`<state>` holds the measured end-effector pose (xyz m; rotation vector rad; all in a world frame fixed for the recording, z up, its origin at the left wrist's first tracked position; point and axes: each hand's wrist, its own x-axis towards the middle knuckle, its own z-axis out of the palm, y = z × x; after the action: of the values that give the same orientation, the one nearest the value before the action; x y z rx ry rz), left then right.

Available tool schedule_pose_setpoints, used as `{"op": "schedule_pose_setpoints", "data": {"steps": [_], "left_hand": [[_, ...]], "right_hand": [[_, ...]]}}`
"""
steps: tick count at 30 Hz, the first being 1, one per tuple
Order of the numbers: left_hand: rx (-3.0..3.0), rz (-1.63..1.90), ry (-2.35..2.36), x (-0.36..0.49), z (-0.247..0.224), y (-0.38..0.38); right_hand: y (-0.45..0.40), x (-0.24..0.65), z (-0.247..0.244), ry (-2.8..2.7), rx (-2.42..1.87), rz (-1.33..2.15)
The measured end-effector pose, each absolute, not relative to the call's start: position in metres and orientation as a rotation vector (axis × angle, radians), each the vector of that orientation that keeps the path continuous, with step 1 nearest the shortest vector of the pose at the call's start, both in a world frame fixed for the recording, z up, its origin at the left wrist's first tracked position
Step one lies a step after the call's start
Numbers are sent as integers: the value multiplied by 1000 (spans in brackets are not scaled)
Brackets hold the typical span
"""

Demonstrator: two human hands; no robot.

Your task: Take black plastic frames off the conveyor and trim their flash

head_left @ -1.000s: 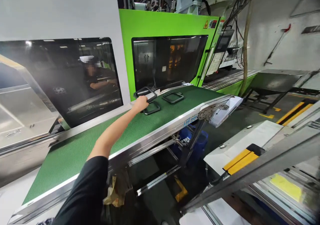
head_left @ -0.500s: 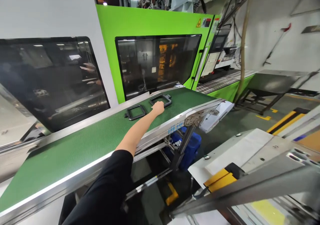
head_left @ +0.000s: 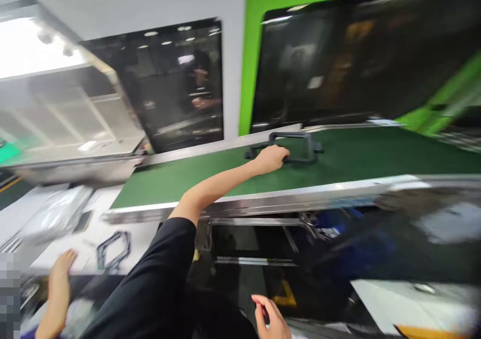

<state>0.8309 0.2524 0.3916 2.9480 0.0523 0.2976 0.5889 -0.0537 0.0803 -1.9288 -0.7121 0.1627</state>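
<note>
dark green belt [head_left: 210,171], black frame [head_left: 296,146] on it, bright green machine panel [head_left: 259,53], black glossy windows [head_left: 176,83], silver belt rail [head_left: 263,201], black sleeve [head_left: 150,289], second black frame [head_left: 112,248] on white table [head_left: 48,238], yellow floor mark [head_left: 281,294]

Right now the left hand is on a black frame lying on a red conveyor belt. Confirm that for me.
Not quite. The head view shows the conveyor belt is green, not red. The rest holds: the left hand is on the black frame lying on that belt.
</note>
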Motion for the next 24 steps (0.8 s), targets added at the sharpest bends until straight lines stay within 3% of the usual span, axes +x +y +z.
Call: {"op": "schedule_pose_setpoints", "data": {"steps": [4,8,16,20,24], "left_hand": [[3045,543,175,715,400,324],[3005,754,642,557,405,389],[2368,1217,1528,244,349,407],[2039,1066,2019,146,303,419],[1858,767,2133,106,263,456]], "right_hand": [[-25,593,68,-959,-1938,343],[18,576,64,-1204,-1941,472],[83,526,94,-1427,-1807,352],[101,495,93,-1470,-1761,417],[112,466,98,-1450,-1797,498]]}}
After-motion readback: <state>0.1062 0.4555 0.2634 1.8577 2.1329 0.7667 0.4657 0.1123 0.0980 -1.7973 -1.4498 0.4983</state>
